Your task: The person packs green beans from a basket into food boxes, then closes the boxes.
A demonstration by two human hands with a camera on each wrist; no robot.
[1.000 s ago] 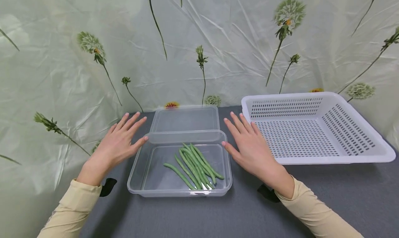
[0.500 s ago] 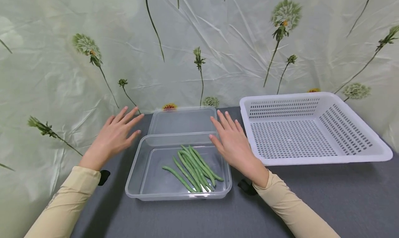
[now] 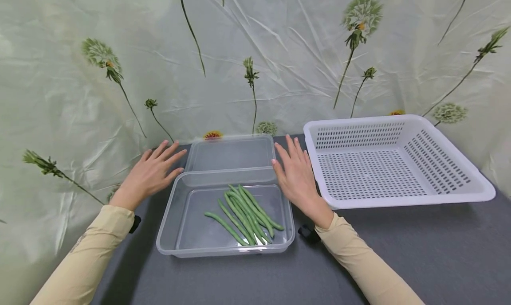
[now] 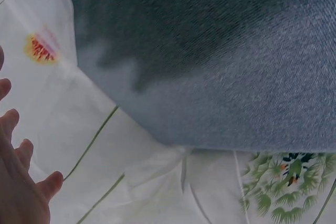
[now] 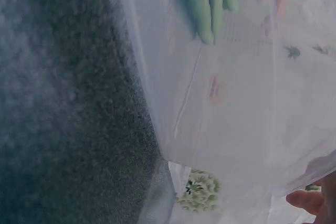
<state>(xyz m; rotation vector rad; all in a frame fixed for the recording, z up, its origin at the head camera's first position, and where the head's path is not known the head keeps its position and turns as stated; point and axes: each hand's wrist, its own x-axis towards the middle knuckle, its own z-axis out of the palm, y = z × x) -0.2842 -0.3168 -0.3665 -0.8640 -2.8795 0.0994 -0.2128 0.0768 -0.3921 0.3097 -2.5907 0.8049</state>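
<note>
Several green beans point(image 3: 246, 214) lie together in a clear plastic container point(image 3: 223, 252), mostly in its right half. My left hand point(image 3: 149, 174) hovers by the container's back left corner, palm down, fingers spread and holding nothing. My right hand point(image 3: 297, 181) is at the back right corner with fingers extended, overlapping the rim in the head view, also holding nothing. The left wrist view catches only part of the left hand point(image 4: 23, 182) at its edge. Through the container's wall, the right wrist view shows the beans point(image 5: 199, 3) blurred, with right fingertips point(image 5: 310, 202) at lower right.
Behind the container lies a flat clear lid point(image 3: 231, 153). A large white perforated basket point(image 3: 375, 172) stands to the right, close beside my right hand. A grey cloth point(image 3: 223, 283) covers the table, and a flower-printed sheet point(image 3: 223, 96) hangs behind.
My right hand has moved left, from overlapping the basket's edge to the container's right side. The left hand has barely shifted. The beans, container and basket keep their arrangement while the head view shifts slightly.
</note>
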